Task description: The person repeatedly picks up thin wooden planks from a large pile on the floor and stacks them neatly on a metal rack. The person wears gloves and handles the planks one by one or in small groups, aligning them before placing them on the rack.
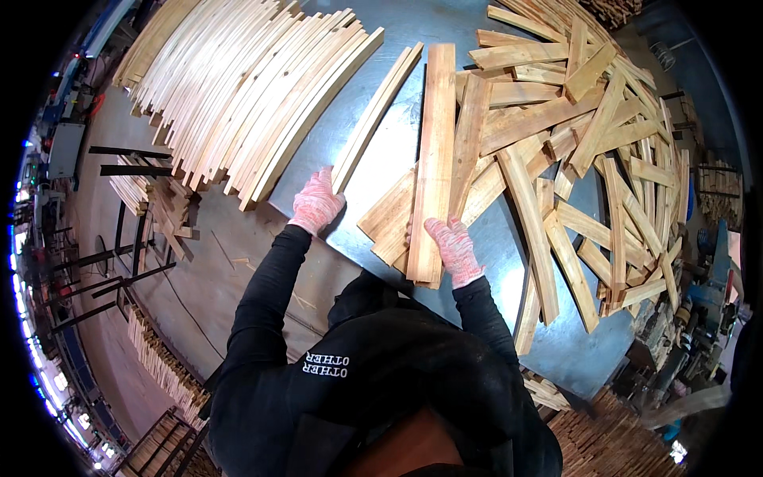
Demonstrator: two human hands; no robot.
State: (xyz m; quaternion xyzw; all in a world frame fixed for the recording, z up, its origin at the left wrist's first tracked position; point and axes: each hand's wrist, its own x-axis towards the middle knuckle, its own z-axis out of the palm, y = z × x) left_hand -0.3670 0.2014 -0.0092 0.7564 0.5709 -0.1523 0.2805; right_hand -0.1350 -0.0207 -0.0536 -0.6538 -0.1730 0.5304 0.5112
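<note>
My left hand [318,200], in a pink-and-white knit glove, is closed at the near end of a narrow pair of wooden boards [377,115], which stand on edge side by side on the metal table [318,143]. In a matching glove, my right hand [455,250] grips the right edge of a wide wooden board [433,159] near its close end. That board lies lengthwise, pointing away from me, over several other boards [389,215]. The fingertips of my right hand are partly hidden by the wood.
At the left of the table, a long row of boards [254,87] is set on edge. A loose, crossed heap of boards [588,135] covers the right side. Black metal bars [131,159] and stacked wood [167,366] stand on the floor at left. Machinery [707,294] is at far right.
</note>
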